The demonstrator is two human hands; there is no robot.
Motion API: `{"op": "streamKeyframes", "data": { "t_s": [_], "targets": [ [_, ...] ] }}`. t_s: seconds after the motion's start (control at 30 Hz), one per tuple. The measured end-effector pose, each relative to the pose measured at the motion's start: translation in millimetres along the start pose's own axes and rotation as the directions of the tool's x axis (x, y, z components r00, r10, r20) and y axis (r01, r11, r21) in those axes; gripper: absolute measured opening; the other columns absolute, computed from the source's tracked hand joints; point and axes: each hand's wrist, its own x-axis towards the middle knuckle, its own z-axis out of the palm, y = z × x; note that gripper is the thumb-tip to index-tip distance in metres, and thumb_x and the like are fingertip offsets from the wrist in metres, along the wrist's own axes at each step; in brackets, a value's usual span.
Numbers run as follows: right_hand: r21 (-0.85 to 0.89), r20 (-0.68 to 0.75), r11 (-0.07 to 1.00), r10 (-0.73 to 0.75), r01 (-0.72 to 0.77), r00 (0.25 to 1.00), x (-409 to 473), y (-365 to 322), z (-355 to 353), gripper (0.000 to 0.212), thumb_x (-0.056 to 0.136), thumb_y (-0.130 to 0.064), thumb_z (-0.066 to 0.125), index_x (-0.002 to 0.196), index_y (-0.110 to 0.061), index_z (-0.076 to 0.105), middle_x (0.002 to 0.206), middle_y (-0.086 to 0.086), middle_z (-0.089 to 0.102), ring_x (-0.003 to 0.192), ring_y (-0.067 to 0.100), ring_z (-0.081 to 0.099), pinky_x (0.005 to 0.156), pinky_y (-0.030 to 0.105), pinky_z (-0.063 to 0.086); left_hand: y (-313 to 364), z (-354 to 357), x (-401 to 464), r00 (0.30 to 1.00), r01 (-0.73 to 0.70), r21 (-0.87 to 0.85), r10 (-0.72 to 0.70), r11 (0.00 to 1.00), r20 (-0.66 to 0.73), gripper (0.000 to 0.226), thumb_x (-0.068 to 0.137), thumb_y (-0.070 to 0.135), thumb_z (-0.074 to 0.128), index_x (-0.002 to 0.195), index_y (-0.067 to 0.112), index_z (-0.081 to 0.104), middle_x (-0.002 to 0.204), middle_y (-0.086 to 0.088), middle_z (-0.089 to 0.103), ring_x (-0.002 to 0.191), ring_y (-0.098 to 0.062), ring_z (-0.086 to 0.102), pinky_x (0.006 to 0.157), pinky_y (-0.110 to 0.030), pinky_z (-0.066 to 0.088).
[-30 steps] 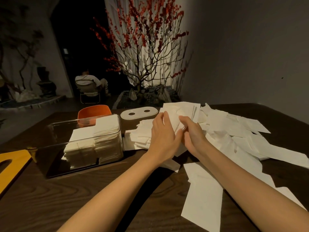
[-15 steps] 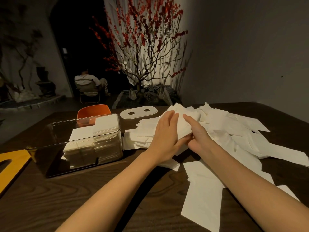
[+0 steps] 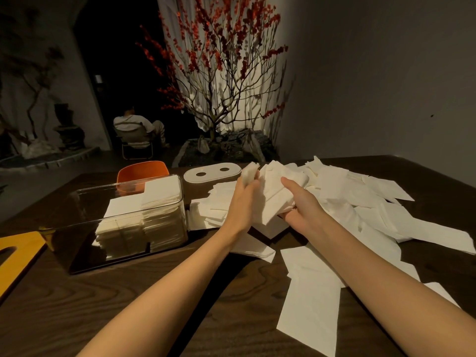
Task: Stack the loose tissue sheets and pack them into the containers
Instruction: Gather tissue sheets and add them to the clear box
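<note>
Two tissue stacks [image 3: 140, 215] half-fill our clear box [image 3: 123, 222]; our left hand [image 3: 243, 202] and right hand [image 3: 302, 204] grip a bundle of sheets [image 3: 273, 199] above the worktop [image 3: 180, 292].

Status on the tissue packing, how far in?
Done: clear container holds two tissue stacks, right half only. In hand: left hand and right hand hold a bundle of sheets over the table. Left: loose sheets scattered right; white lid still off.
</note>
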Motion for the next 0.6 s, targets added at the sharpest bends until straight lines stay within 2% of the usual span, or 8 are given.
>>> {"op": "streamKeyframes", "data": {
  "t_s": [0.07,0.13,0.2,0.3,0.4,0.47,0.53,0.6],
  "targets": [
    [-0.079,-0.04,0.997,-0.027,0.024,0.999,2.3,0.9,-0.2,0.036,0.089,-0.029,0.066,0.117,-0.019,0.046,0.105,0.006,0.062,0.106,0.027,0.059,0.098,0.048,0.048,3.4,-2.6,1.7,0.994,0.016,0.027,-0.013,0.999,-0.108,0.051,0.098,0.042,0.041,0.14,0.013,0.043,0.132,-0.002,0.049,0.121,-0.02,0.045,0.097,-0.022,0.039],
    [-0.167,-0.07,0.984,-0.07,0.057,0.995,2.6,2.5,1.8,0.042,0.087,-0.036,0.066,0.119,-0.018,0.047,0.107,0.006,0.062,0.106,0.027,0.059,0.096,0.049,0.049,4.6,-7.4,1.1,0.978,-0.067,0.161,0.097,0.985,-0.187,0.036,0.103,0.026,0.034,0.131,0.008,0.047,0.118,0.003,0.052,0.111,-0.014,0.045,0.088,-0.016,0.039],
    [-0.255,-0.071,0.963,-0.102,0.081,0.992,3.6,5.3,2.3,0.063,0.077,-0.047,0.069,0.128,-0.016,0.047,0.114,0.007,0.062,0.105,0.028,0.058,0.095,0.049,0.049,0.7,-14.2,0.1,0.948,-0.225,0.415,0.296,0.882,-0.117,0.045,0.095,0.023,0.03,0.136,0.008,0.042,0.126,-0.002,0.049,0.117,-0.016,0.043,0.103,-0.027,0.037],
    [-0.319,-0.036,0.942,-0.119,0.102,0.992,0.3,9.5,5.5,0.071,0.073,-0.049,0.069,0.131,-0.013,0.048,0.113,0.009,0.063,0.105,0.029,0.059,0.096,0.049,0.048,-7.6,-15.8,-1.2,0.939,-0.29,0.617,0.342,0.732,0.037,0.063,0.084,0.024,0.028,0.145,0.009,0.032,0.14,-0.009,0.041,0.127,-0.021,0.038,0.109,-0.036,0.033],
    [-0.337,-0.002,0.935,-0.12,0.112,0.993,-6.1,9.9,11.9,0.049,0.087,-0.041,0.064,0.123,-0.012,0.048,0.116,0.009,0.061,0.108,0.027,0.058,0.099,0.046,0.047,-10.1,-9.2,-3.7,0.936,-0.319,0.655,0.338,0.685,0.102,0.056,0.088,0.027,0.031,0.141,0.01,0.036,0.139,-0.009,0.042,0.125,-0.022,0.039,0.107,-0.039,0.035],
    [-0.324,0.018,0.94,-0.105,0.105,0.994,-4.5,8.9,11.5,0.055,0.089,-0.041,0.063,0.133,-0.012,0.046,0.122,0.009,0.059,0.112,0.024,0.056,0.102,0.043,0.045,-8.6,-6.5,-3.8,0.949,-0.297,0.646,0.293,0.703,0.118,0.052,0.098,0.034,0.038,0.145,0.015,0.029,0.146,-0.005,0.036,0.132,-0.021,0.034,0.11,-0.034,0.028],
    [-0.311,0.046,0.945,-0.088,0.098,0.995,-6.5,5.0,9.3,0.064,0.087,-0.042,0.064,0.139,-0.012,0.041,0.129,0.007,0.056,0.116,0.022,0.054,0.104,0.04,0.044,-5.4,-9.8,-2.5,0.965,-0.263,0.617,0.207,0.742,0.161,0.06,0.098,0.039,0.047,0.148,0.019,0.022,0.151,-0.002,0.028,0.137,-0.018,0.026,0.109,-0.033,0.024],
    [-0.263,0.108,0.961,-0.064,0.09,0.992,-9.0,0.1,6.6,0.063,0.088,-0.04,0.065,0.138,-0.011,0.042,0.129,0.004,0.057,0.114,0.019,0.056,0.101,0.035,0.046,-2.0,-13.2,-2.0,0.955,-0.291,0.57,0.202,0.768,0.215,0.06,0.094,0.039,0.05,0.145,0.021,0.025,0.147,-0.002,0.032,0.134,-0.018,0.029,0.108,-0.034,0.026]
  ]
}}
